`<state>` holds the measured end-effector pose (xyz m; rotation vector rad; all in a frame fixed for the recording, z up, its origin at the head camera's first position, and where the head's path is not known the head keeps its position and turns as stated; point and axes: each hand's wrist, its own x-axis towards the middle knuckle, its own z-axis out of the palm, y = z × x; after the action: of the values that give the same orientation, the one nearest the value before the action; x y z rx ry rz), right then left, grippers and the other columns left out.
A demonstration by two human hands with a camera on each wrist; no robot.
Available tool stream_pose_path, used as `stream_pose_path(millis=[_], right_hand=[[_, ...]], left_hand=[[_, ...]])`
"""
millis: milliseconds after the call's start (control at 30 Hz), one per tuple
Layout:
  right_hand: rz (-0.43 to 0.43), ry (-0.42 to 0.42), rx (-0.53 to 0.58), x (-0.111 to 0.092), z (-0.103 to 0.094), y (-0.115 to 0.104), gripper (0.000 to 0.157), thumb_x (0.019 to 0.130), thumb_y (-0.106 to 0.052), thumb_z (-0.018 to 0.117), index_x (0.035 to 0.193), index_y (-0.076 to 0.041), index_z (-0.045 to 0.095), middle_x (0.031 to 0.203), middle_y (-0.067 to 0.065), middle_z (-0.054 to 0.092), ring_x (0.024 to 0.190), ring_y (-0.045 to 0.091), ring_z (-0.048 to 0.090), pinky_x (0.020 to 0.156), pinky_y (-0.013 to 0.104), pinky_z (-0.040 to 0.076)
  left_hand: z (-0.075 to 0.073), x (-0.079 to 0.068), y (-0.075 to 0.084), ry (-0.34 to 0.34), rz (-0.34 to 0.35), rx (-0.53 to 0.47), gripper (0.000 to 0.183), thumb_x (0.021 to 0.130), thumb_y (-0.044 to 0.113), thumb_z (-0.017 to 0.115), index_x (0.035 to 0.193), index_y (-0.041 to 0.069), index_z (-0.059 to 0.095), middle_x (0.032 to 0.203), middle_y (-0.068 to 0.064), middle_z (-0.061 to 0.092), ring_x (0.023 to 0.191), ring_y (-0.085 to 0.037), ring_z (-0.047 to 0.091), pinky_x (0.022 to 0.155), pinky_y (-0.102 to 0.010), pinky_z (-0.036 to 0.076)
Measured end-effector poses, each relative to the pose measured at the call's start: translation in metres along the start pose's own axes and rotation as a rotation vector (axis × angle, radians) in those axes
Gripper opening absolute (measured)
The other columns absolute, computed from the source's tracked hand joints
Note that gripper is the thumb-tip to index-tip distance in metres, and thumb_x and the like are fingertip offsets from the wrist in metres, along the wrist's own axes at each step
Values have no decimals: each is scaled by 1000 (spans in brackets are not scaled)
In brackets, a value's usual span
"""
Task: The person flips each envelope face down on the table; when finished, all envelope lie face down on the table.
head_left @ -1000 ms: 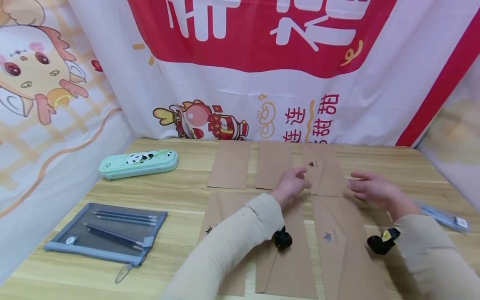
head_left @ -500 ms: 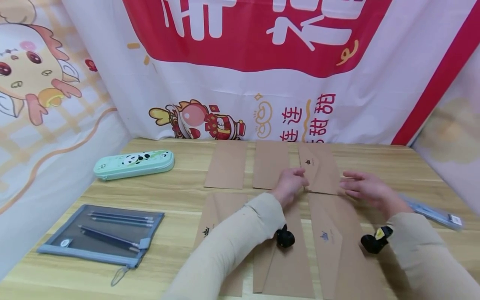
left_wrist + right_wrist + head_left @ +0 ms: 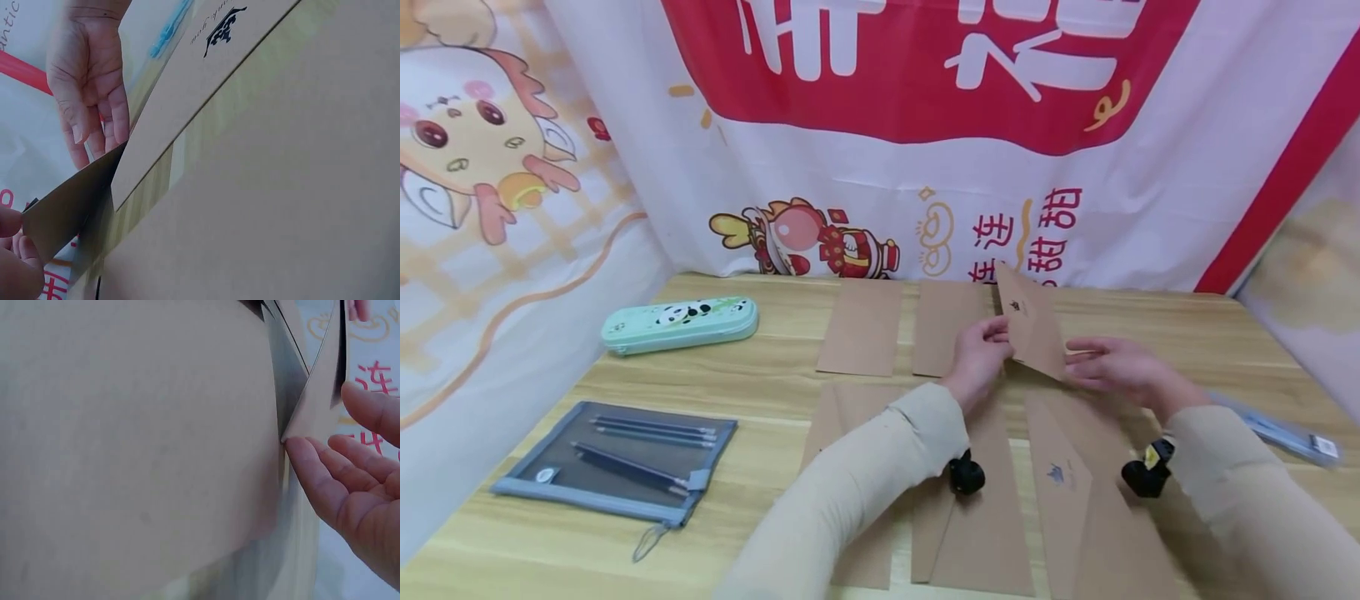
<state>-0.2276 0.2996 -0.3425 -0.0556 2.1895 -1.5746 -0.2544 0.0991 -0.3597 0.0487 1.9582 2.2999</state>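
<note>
A brown kraft envelope (image 3: 1034,327) with a small black crown print is tilted up off the table at the back right. My left hand (image 3: 982,357) pinches its left edge between thumb and fingers, as the left wrist view shows at the envelope's edge (image 3: 69,206). My right hand (image 3: 1123,371) touches the right edge with nearly straight fingers; in the right wrist view the fingertips (image 3: 297,447) meet a lower corner and the thumb stands apart. Just in front lies another crown-printed envelope (image 3: 1071,483). Under my left forearm a further envelope (image 3: 973,533) is partly hidden.
Two brown envelopes (image 3: 859,327) (image 3: 950,321) lie at the back, left of my hands. Another envelope (image 3: 865,554) is half covered by my left sleeve. A mint panda pencil case (image 3: 681,325), a mesh pouch with pencils (image 3: 625,458) and a blue packet (image 3: 1285,433) lie around. A printed curtain (image 3: 880,158) hangs behind.
The back-right envelope lay flat earlier; it is now raised and tilted. My left fingers have taken hold of its left edge, and my right hand has moved left against its right edge.
</note>
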Motion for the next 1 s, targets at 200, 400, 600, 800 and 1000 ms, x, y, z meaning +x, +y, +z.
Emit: stream_pose_path(millis=[200,400,600,800,1000], right_hand=[[-15,-67,-19,9,10,-9,71,88,-1,56,142,12,11,141,38,24,104,13,57,95,32,46],[-42,-109,-64,16,22,-15,70,89,-5,57,142,11,14,141,35,26,120,30,48,97,33,44],[-58,-129,-73,19,27,-13,71,88,-7,58,143,7,16,142,31,30,126,36,42,100,34,41],[-70,-140,-25,15,27,-8,73,88,-6,57,143,9,12,144,31,25,131,40,31,101,35,39],[-82,-103,2,10,25,0,72,89,-8,57,144,7,12,145,31,24,129,34,37,100,31,41]], left_hand=[[-15,0,6,-6,43,-5,49,72,-22,54,116,-1,61,102,-9,63,87,-12,56,78,-25,52],[-26,-5,20,-18,88,11,47,74,-20,54,118,-4,59,109,-16,61,96,-20,58,78,-21,51],[-23,-7,33,-60,129,82,44,76,-15,57,118,-1,60,107,-14,64,87,-11,58,76,-19,51],[-10,-8,43,-126,186,248,37,79,-9,62,114,1,63,105,-11,66,84,-8,57,72,-14,48],[4,-8,45,-171,208,280,38,79,-7,64,115,1,62,109,-10,65,87,-10,59,74,-13,48]])
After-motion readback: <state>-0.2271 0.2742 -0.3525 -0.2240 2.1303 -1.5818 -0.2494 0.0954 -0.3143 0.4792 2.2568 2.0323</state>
